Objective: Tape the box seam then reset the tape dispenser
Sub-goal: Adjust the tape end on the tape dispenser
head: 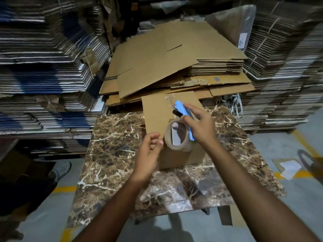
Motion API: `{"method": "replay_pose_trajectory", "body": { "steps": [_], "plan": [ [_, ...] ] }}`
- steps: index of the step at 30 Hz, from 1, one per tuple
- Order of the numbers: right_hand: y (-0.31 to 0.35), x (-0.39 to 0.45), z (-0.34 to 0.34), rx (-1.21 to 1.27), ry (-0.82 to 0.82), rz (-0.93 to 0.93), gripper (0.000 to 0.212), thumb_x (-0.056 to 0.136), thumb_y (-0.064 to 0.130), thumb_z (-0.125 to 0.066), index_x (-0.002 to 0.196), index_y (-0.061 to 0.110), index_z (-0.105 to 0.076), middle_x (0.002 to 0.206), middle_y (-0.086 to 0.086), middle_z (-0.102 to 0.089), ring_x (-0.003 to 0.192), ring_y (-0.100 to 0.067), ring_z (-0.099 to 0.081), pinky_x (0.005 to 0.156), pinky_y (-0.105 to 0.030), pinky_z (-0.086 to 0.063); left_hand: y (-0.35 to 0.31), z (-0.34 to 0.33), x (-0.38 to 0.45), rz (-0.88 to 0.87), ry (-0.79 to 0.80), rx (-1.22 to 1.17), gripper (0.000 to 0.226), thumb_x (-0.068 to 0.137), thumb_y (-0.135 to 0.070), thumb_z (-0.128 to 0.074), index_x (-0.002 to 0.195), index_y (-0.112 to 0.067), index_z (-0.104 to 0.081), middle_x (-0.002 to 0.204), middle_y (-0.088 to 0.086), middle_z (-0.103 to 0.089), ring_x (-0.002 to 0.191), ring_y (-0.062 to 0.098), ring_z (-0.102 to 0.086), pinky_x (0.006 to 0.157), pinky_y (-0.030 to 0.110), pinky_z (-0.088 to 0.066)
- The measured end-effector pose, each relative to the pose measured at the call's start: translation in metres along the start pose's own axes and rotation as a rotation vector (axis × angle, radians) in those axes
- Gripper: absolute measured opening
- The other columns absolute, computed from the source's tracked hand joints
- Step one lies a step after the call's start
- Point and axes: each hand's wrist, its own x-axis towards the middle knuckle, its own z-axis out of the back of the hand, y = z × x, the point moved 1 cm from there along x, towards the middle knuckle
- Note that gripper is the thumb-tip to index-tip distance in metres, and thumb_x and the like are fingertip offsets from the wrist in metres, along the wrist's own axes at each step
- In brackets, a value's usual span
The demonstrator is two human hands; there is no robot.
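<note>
A small brown cardboard box stands on a marble-patterned table, with clear tape running along its top seam at the far end. A blue tape dispenser with a brownish tape roll rests on the box top, over the seam. My right hand lies over the dispenser's blue body, fingers partly spread. My left hand hovers at the box's near left corner, fingers curled, just beside the roll, holding nothing that I can see.
Flat cardboard sheets are piled behind the table. Tall bundled stacks of folded cartons rise left and right. A person's foot in a grey clog stands at the left. Paper scraps lie on the floor, right.
</note>
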Motion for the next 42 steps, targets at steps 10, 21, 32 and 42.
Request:
{"method": "replay_pose_trajectory", "body": {
  "steps": [10,21,32,42],
  "plan": [
    [-0.003,0.019,-0.023,0.249,-0.098,-0.001,0.082,0.087,0.042,-0.069,0.155,0.027,-0.027,0.155,0.008,-0.041,0.136,-0.008,-0.048,0.11,-0.038,-0.045,-0.044,-0.046,0.005,0.553,0.277,-0.802,0.043,0.086,-0.039,-0.061,0.112,-0.004,-0.057,0.085,0.016,-0.077,0.081,0.026,-0.077,0.085,0.041,-0.061],
    [-0.035,0.036,0.007,0.274,0.133,0.087,0.091,0.085,0.005,-0.078,0.155,0.029,-0.025,0.145,0.005,-0.049,0.124,0.003,-0.056,0.09,-0.024,-0.057,-0.043,-0.062,0.045,0.468,-0.019,-0.782,0.021,0.1,-0.006,-0.054,0.114,0.008,-0.062,0.092,0.022,-0.073,0.084,0.026,-0.076,0.077,0.03,-0.064],
    [-0.045,0.044,0.014,0.096,0.162,0.444,0.049,0.083,-0.005,-0.075,0.123,0.02,-0.062,0.129,0.01,-0.063,0.122,0.002,-0.059,0.093,-0.024,-0.056,-0.047,-0.046,0.064,0.405,-0.22,-0.598,0.008,0.093,0.012,-0.055,0.099,0.008,-0.06,0.098,0.024,-0.069,0.076,0.026,-0.075,0.071,0.028,-0.064],
    [-0.065,0.036,0.008,-0.174,0.0,0.69,0.05,0.065,-0.009,-0.085,0.109,0.011,-0.072,0.098,-0.01,-0.059,0.087,-0.021,-0.063,0.073,-0.021,-0.056,-0.053,-0.055,0.071,0.335,-0.163,-0.463,0.023,0.1,0.0,-0.049,0.11,-0.006,-0.069,0.1,0.01,-0.075,0.091,0.024,-0.069,0.084,0.039,-0.056]
  ]
}}
